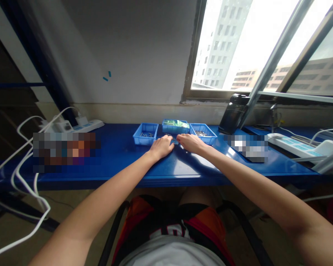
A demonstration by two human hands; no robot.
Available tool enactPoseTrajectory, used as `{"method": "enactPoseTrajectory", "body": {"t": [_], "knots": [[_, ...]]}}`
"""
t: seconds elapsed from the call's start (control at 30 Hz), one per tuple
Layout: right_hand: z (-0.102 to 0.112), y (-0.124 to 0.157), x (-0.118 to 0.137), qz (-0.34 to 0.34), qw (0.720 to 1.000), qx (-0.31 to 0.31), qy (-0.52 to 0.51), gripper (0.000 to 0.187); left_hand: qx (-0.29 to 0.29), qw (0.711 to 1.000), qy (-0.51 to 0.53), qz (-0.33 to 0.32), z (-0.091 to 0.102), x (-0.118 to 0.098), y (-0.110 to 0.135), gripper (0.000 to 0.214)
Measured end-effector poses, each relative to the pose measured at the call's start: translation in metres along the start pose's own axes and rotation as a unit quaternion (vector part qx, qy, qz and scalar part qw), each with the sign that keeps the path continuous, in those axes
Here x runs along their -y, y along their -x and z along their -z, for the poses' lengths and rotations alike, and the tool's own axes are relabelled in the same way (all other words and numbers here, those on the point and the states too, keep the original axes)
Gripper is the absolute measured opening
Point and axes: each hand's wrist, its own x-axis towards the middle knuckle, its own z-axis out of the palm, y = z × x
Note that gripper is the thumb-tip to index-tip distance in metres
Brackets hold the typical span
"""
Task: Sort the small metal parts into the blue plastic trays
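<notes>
Both my hands rest on the blue table (119, 155), close together in front of three small blue trays. My left hand (162, 146) has its fingers curled, tips near small metal parts by the middle tray (175, 126). My right hand (191, 142) is also curled, its fingertips pinched toward the left hand; what they hold is too small to make out. The left tray (145, 133) holds a few small metal pieces. A pile of metal parts fills the right tray (203, 133). Green-tinted bags lie in the middle tray.
A black container (232, 118) stands at the back right by the window. White power strips lie at the left (84, 125) and right (294, 145), with white cables (24, 177) trailing off the left edge. A chair frame is below me.
</notes>
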Motion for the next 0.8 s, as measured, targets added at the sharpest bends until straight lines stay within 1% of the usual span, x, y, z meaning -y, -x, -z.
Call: {"method": "enactPoseTrajectory", "body": {"t": [0.07,0.17,0.27,0.37,0.57,0.73,0.8], "knots": [[-0.003,0.005,-0.001,0.034,0.997,-0.017,-0.065,0.022,0.013,1.0,-0.002,-0.009,0.001,-0.001,0.001,0.031],[-0.006,0.009,-0.002,0.047,0.986,-0.054,-0.153,0.022,0.029,0.999,-0.009,-0.019,0.003,-0.003,0.002,0.027],[-0.007,0.01,-0.002,0.054,0.976,-0.076,-0.197,0.022,0.026,0.999,-0.008,-0.025,0.005,-0.003,0.002,0.028],[-0.006,0.011,-0.003,0.043,0.976,-0.063,-0.206,0.023,0.018,0.999,-0.005,-0.029,0.004,-0.002,0.001,0.029],[-0.005,0.012,-0.005,0.028,0.984,-0.045,-0.168,0.025,0.009,0.999,0.001,-0.038,0.001,0.002,-0.002,0.029],[-0.002,0.014,-0.007,0.036,0.983,-0.054,-0.172,0.029,-0.004,0.999,0.017,-0.032,0.001,0.002,-0.002,0.029],[-0.001,0.015,-0.008,0.04,0.981,-0.061,-0.178,0.031,-0.02,0.999,0.031,-0.034,0.002,0.001,-0.002,0.028]]}}
